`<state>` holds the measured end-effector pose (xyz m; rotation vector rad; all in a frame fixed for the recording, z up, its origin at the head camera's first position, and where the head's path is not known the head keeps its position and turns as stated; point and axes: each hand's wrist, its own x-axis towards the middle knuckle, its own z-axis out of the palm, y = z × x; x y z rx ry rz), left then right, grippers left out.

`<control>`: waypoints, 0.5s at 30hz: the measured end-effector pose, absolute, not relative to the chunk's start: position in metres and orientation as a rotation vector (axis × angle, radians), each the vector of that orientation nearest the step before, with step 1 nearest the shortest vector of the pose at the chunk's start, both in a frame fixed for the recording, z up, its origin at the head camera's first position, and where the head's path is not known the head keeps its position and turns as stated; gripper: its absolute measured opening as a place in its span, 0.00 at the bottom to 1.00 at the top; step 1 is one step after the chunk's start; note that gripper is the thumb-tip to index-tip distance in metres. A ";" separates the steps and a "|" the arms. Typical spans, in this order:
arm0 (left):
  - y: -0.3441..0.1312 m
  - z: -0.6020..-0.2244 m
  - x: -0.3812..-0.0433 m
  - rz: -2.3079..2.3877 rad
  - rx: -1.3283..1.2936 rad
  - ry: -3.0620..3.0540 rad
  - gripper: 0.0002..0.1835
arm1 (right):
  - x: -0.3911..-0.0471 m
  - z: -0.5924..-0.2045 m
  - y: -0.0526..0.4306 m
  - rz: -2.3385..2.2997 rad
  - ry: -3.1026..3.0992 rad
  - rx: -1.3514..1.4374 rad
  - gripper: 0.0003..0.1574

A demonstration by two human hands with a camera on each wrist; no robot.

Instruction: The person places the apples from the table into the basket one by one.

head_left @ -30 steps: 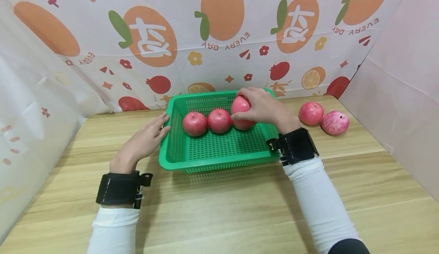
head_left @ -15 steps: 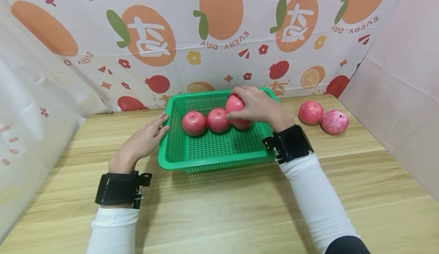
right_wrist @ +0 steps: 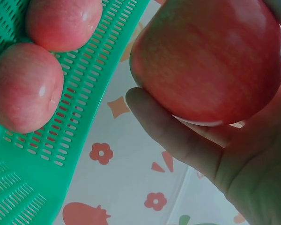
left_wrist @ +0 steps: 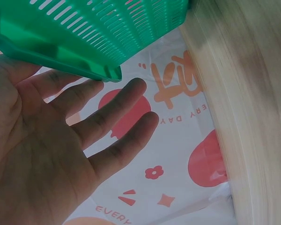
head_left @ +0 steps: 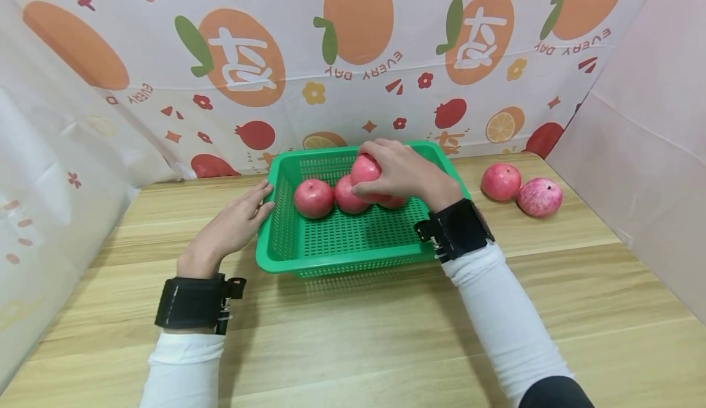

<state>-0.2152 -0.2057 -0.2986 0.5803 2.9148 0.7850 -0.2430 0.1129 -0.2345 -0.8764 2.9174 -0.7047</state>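
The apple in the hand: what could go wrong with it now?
The held apple might slip from the right hand and bump the apples in the basket, maybe bruising them. A bump could also nudge the basket, since the left hand touches just one end.

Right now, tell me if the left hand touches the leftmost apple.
Apart. The head view shows it: the left hand is at the basket's left rim, and bare green mesh separates its fingertips from the leftmost apple.
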 end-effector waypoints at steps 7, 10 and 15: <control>-0.206 -0.298 -0.214 0.775 0.575 2.921 0.32 | -0.245 -0.236 0.106 -0.685 2.904 -0.928 0.36; -0.205 -0.298 -0.215 0.771 0.576 2.919 0.32 | -0.246 -0.237 0.104 -0.677 2.901 -0.936 0.36; -0.206 -0.298 -0.214 0.779 0.565 2.915 0.32 | -0.246 -0.239 0.099 -0.665 2.899 -0.948 0.36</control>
